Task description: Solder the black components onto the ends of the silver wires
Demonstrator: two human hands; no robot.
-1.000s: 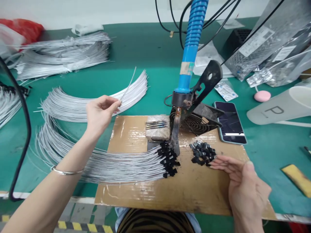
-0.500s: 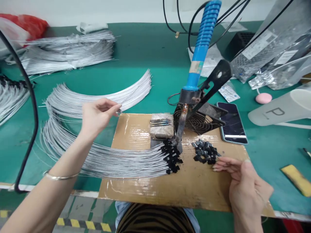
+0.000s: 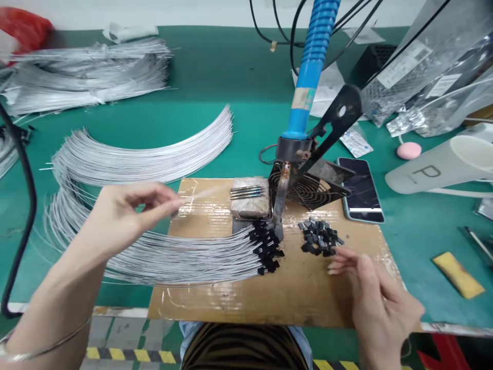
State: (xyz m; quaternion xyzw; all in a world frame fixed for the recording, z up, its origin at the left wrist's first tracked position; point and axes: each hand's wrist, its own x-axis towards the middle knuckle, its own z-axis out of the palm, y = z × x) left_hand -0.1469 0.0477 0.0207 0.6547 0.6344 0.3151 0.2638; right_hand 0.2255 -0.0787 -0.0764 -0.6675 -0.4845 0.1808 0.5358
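Observation:
My left hand (image 3: 133,216) pinches a thin white wire (image 3: 208,193) between thumb and forefinger; the wire is smeared by motion and points right across the cardboard. Below it lies a fan of white wires (image 3: 185,257) with small black pieces (image 3: 266,249) on their right ends. A second bundle of bare white wires (image 3: 154,159) curves behind my left hand. At the right, my right hand (image 3: 377,293) has its fingers drawn together at the edge of a pile of small black pieces (image 3: 319,236). Whatever is between those fingertips is hidden.
A blue-handled soldering iron (image 3: 314,67) stands on a black holder, its tip above the cardboard (image 3: 215,303). Near it are a wrapped block (image 3: 250,205), a fan (image 3: 304,187), a phone (image 3: 362,190) and a white cup (image 3: 435,169). A yellow sponge (image 3: 458,275) lies far right.
My left hand has come away from the rear wire bundle, down and towards me, with a wire in its pinch. My right hand stays at the pile; the whole view has shifted slightly.

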